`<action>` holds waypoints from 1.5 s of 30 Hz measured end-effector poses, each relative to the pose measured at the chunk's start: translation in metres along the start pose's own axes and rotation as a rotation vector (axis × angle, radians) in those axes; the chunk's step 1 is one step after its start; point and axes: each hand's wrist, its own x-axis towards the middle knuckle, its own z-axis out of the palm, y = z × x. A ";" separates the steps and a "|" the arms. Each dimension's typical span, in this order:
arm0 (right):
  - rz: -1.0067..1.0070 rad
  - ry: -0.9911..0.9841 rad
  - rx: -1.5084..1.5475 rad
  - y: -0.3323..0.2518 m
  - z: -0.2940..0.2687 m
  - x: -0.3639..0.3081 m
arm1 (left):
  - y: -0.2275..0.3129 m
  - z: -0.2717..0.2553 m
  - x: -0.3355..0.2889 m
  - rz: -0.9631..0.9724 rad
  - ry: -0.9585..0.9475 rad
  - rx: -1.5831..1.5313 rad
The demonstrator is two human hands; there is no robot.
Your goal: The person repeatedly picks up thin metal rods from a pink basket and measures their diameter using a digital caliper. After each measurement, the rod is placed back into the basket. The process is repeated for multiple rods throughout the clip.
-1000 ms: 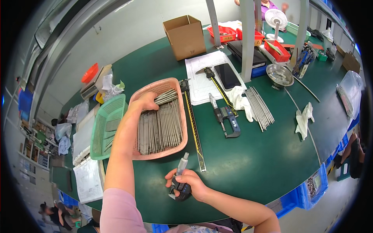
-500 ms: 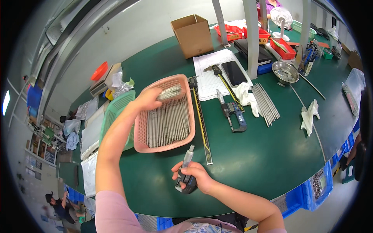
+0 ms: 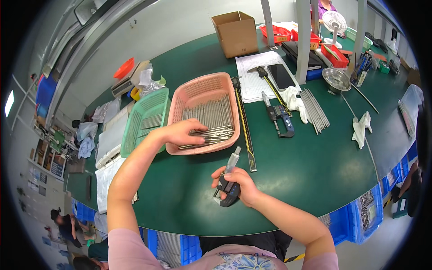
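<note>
In the pink basket lie many thin grey metal rods. At the basket's near end my left hand is closed over a bunch of metal rods, thumb and forefinger on either side of their ends. These rods slant across the others; how many are in the grasp is hidden. Over the table, right of the basket's near corner, my right hand grips a digital micrometer, its silver thimble pointing up and its dark frame hanging below the fingers.
A green basket with a few rods adjoins on the left. To the right lie a long caliper, a second micrometer, rods, white gloves and a phone on papers. A cardboard box stands behind.
My left hand has come from the basket's far end to its near end, where rods now lie slanted. My right hand still holds the micrometer. The whole view has shifted slightly.
</note>
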 end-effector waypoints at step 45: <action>-0.456 0.090 -1.078 -0.024 0.023 -0.031 | 0.013 -0.007 -0.018 0.067 0.855 -0.369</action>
